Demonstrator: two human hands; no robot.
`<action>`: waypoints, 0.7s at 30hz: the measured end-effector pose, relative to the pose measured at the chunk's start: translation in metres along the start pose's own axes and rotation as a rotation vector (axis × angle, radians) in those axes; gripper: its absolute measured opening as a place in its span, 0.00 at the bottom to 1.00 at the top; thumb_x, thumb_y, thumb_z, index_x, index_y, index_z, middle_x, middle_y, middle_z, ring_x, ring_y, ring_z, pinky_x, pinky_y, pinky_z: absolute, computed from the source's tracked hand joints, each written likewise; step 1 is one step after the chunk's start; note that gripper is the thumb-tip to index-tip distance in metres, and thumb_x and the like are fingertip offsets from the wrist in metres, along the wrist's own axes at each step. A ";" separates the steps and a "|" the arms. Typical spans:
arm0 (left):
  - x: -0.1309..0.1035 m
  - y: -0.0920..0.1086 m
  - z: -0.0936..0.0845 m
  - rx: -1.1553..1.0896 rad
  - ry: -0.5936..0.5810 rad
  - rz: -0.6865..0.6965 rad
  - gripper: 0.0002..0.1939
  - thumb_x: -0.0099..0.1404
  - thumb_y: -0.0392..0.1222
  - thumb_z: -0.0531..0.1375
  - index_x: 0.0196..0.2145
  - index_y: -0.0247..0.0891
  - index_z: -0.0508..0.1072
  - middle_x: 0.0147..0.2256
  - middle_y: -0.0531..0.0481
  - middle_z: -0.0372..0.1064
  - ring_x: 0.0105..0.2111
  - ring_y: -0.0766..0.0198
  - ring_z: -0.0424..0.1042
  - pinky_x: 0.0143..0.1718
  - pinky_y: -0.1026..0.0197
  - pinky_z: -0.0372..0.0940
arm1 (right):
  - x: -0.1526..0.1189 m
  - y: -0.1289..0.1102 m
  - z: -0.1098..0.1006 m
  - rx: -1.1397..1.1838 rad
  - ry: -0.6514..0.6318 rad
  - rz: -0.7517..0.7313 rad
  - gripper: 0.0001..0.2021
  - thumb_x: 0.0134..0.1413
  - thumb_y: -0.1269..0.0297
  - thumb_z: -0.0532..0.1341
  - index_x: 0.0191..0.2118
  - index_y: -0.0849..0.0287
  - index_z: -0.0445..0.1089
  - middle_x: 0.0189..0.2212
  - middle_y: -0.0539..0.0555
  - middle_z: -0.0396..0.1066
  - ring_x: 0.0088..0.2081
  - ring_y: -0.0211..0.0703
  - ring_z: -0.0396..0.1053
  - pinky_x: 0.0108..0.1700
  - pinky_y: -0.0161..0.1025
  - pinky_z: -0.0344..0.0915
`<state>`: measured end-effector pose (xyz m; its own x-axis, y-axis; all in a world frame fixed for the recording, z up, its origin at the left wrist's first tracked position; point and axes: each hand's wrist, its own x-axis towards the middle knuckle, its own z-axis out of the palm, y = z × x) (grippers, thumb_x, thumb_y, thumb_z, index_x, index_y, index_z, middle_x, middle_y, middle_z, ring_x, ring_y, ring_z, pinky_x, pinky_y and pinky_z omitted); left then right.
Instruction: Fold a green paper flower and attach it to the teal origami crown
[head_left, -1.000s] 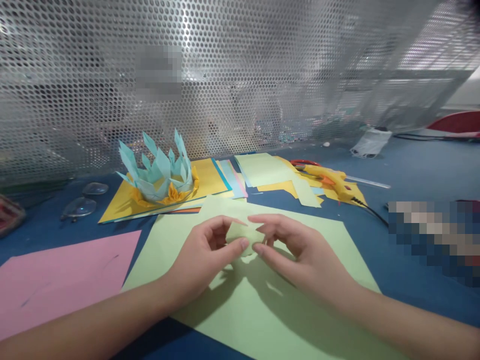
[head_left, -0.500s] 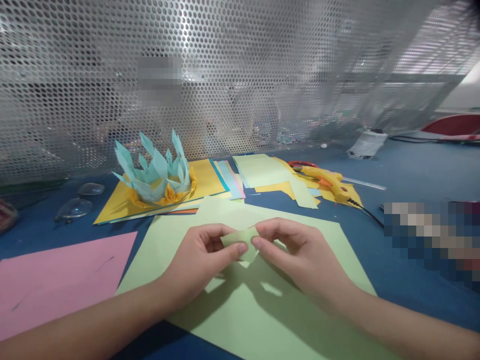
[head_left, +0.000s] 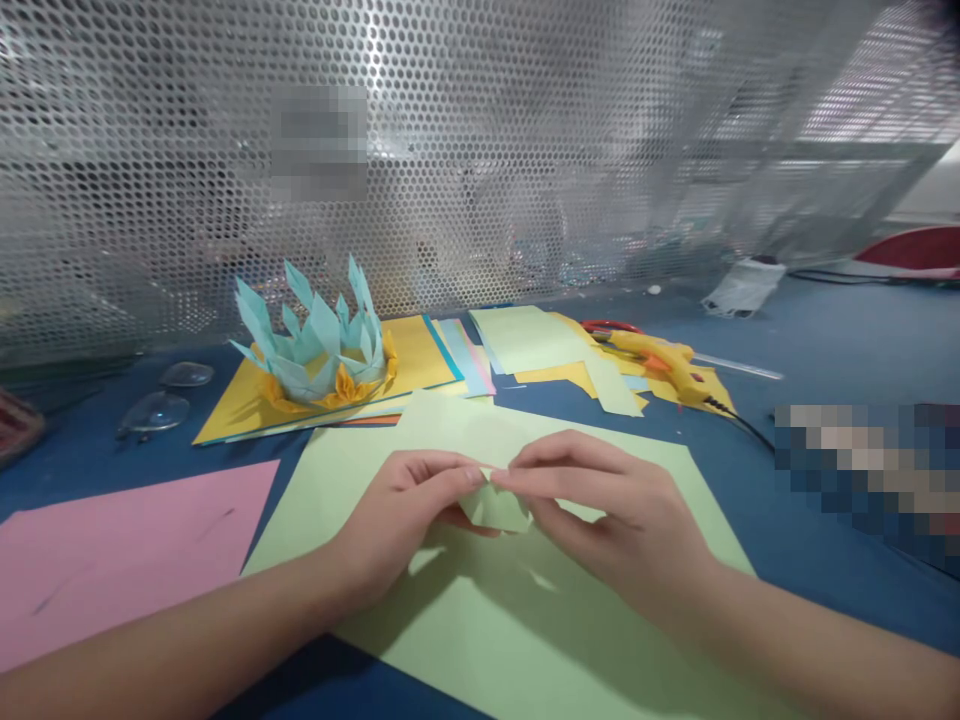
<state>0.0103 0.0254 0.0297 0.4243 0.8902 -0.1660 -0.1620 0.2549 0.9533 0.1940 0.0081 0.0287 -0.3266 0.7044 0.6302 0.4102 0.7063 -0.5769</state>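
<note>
A small folded piece of light green paper is held between both hands above a large light green sheet. My left hand pinches its left side, thumb on top and fingers partly beneath. From the right, my right hand grips its upper edge and right side with the fingertips. Behind the hands, a light blue folded-paper crown with an orange-yellow base stands on yellow paper.
Pink paper lies at left, with eyeglasses behind it. Paper sheets, a yellow glue gun with a black cord and a clear stick lie beyond the hands. A perforated metal screen stands behind.
The small green paper has been turned, its wider face now hanging lower between the hands. My right fingers have shifted over its upper edge, and my left thumb has moved up slightly.
</note>
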 end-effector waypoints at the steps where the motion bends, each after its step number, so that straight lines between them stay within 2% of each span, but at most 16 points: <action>1: 0.000 0.000 0.000 -0.009 0.001 -0.003 0.07 0.56 0.42 0.65 0.26 0.36 0.81 0.24 0.51 0.74 0.26 0.65 0.72 0.33 0.62 0.72 | 0.000 0.001 0.000 -0.009 -0.009 -0.017 0.16 0.55 0.76 0.58 0.40 0.49 0.77 0.33 0.52 0.73 0.32 0.39 0.73 0.34 0.36 0.72; 8: 0.003 0.002 -0.002 -0.010 -0.020 -0.007 0.10 0.57 0.45 0.63 0.24 0.37 0.79 0.22 0.52 0.72 0.26 0.66 0.71 0.30 0.66 0.69 | 0.002 0.002 -0.002 -0.012 -0.042 -0.043 0.15 0.54 0.78 0.58 0.40 0.54 0.77 0.33 0.54 0.73 0.33 0.38 0.73 0.35 0.34 0.72; 12: 0.001 0.004 0.000 0.077 -0.018 0.002 0.12 0.58 0.47 0.64 0.21 0.37 0.78 0.19 0.55 0.67 0.20 0.71 0.63 0.24 0.68 0.66 | 0.002 0.000 -0.004 0.048 -0.055 -0.004 0.13 0.52 0.77 0.59 0.37 0.55 0.77 0.33 0.54 0.73 0.33 0.38 0.73 0.35 0.35 0.71; 17: -0.003 0.008 0.004 0.222 -0.001 0.050 0.16 0.58 0.46 0.62 0.17 0.37 0.74 0.15 0.60 0.50 0.17 0.72 0.50 0.18 0.69 0.57 | 0.003 -0.005 -0.005 0.167 -0.101 0.228 0.06 0.55 0.68 0.61 0.32 0.55 0.76 0.29 0.52 0.73 0.30 0.39 0.72 0.33 0.36 0.70; 19: -0.004 0.008 0.004 0.272 0.006 0.077 0.19 0.59 0.46 0.61 0.14 0.37 0.69 0.15 0.60 0.48 0.18 0.72 0.47 0.17 0.69 0.52 | 0.003 -0.006 -0.003 0.213 -0.093 0.337 0.04 0.55 0.66 0.61 0.36 0.56 0.72 0.27 0.50 0.72 0.28 0.38 0.71 0.31 0.35 0.70; 21: -0.004 0.007 0.004 0.308 0.017 0.095 0.20 0.60 0.46 0.60 0.14 0.37 0.66 0.16 0.60 0.48 0.18 0.72 0.47 0.18 0.68 0.48 | 0.002 -0.007 -0.001 0.249 -0.090 0.430 0.06 0.54 0.64 0.61 0.38 0.58 0.70 0.25 0.49 0.70 0.26 0.37 0.70 0.29 0.35 0.70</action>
<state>0.0109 0.0226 0.0375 0.4047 0.9114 -0.0741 0.0782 0.0462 0.9959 0.1915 0.0047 0.0345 -0.2495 0.9307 0.2673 0.3120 0.3386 -0.8877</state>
